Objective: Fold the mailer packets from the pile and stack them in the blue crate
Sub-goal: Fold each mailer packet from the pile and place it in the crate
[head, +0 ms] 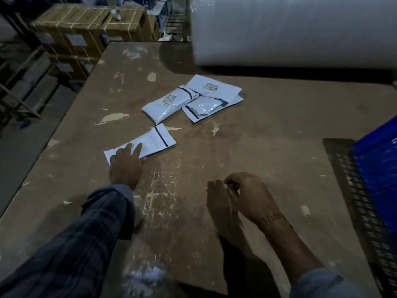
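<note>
Nearest the camera, over the worn brown wooden tabletop (247, 134), the right hand (249, 196) hovers with its fingers loosely curled and nothing in them, a gold chain bracelet (271, 219) on its wrist; it casts a dark shadow on the wood just to its left. Beside it, reaching further forward, the left hand (126, 164) comes out of a dark checked shirt sleeve (86, 244) and lies flat with straight fingers pressed on the near end of a flat white plastic mailer packet with a dark stripe across it (154, 140). That packet lies at a slant on the table, its striped end pointing away from the hand and towards the pile. Just beyond it, near but apart, sits the small pile of white mailer packets (193, 100), several overlapping one another at different angles; two of them carry printed barcode labels, whose writing is too small and blurred to read. To the right, at the table's edge, stands the blue plastic crate with perforated walls (378, 168), well apart from both hands and from the pile, only partly within view. At the far side of the table lies a large white roll of wrapping material (290, 29), and behind the table's left corner stand brown cardboard boxes tied with strapping (81, 29), with pale label patches that cannot be read.
</note>
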`<state>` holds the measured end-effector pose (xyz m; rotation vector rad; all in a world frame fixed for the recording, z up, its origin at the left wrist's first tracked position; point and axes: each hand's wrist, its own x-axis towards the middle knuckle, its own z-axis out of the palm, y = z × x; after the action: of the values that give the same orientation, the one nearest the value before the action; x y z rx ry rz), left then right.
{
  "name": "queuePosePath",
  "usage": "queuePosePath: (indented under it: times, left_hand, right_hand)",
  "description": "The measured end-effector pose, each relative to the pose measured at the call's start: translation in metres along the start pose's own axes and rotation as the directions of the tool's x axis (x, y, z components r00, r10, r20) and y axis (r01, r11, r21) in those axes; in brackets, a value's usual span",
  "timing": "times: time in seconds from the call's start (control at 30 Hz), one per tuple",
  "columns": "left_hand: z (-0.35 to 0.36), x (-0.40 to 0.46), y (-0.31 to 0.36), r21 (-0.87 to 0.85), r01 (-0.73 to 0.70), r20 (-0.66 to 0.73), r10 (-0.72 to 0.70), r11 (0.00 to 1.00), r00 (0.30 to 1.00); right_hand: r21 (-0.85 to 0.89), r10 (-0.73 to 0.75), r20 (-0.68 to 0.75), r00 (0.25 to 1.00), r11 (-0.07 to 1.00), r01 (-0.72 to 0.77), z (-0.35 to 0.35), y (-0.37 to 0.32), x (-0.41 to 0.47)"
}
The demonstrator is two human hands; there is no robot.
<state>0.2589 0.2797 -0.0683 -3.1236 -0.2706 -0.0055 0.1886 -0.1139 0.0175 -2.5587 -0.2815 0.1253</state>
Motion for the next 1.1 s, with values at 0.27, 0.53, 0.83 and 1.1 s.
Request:
queuePosePath:
  times: [0.27, 0.53, 0.83, 1.1]
  left_hand:
    - [-0.041, -0.037, 0.054, -0.685, -0.033, -0.012, 0.035, 0.727, 0.999]
    - [-0.054, -0.076, 0.131, -0.818, -0.037, 0.432, 0.656, 0.574, 0.619]
    - [-0.02, -0.121, 0.178, -0.46, -0.293, -0.029, 0.316, 0.838, 0.948]
    - [0.001, -0.178, 0.209, -0.175, -0.461, -0.143, 0.441, 0.87, 0.886]
  right_hand:
    - [0.032, -0.059, -0.11, 0.992, 0.998, 0.063, 0.01, -0.011, 0.006]
    - [0.253, 0.009, -0.031, 0.999, 0.968, -0.001, 0.028, 0.019, -0.027]
    - [0.375, 0.421, -0.166, 0.892, 0.863, -0.338, 0.049, 0.076, -0.085]
    - [-0.156, 0.284, -0.403, 0.87, 0.915, -0.372, 0.056, 0.062, -0.098]
